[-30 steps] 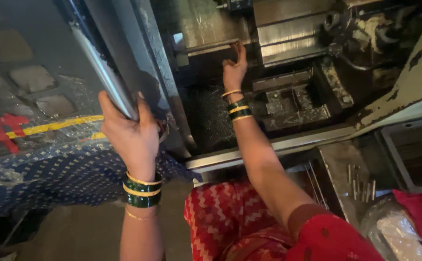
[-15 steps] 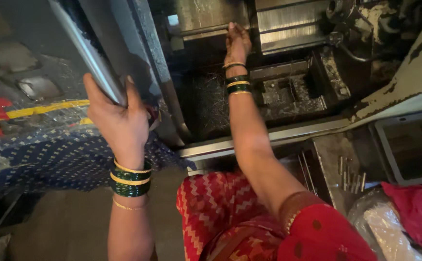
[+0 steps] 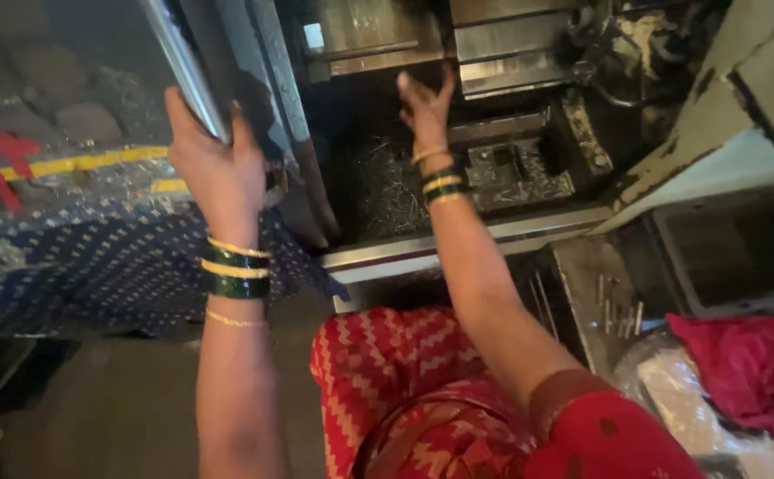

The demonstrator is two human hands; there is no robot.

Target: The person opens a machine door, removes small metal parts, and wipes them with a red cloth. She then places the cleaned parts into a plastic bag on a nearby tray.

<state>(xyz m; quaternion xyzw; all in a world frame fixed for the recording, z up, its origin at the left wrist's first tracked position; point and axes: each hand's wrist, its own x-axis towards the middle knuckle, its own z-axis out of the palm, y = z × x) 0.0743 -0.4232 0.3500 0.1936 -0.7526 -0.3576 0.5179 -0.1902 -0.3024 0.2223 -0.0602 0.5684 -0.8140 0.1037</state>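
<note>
left hand (image 3: pixel 218 168) fingers wrapped around door handle (image 3: pixel 183 71): steel bar, stiff, likely heavy door, grip mid-bar. right hand (image 3: pixel 427 102) right of handle, fingers spread, touching machine block (image 3: pixel 502 40).

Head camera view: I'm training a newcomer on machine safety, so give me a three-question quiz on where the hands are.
1. True or false: the left hand grips the metal bar handle of the sliding door.
2. Where does the right hand reach? A) into the machine, up by the steel block; B) onto the red cloth; C) into the lap.
3. What litters the machine's floor below the right wrist?

Key: 1 true; 2 A; 3 metal shavings.
</note>
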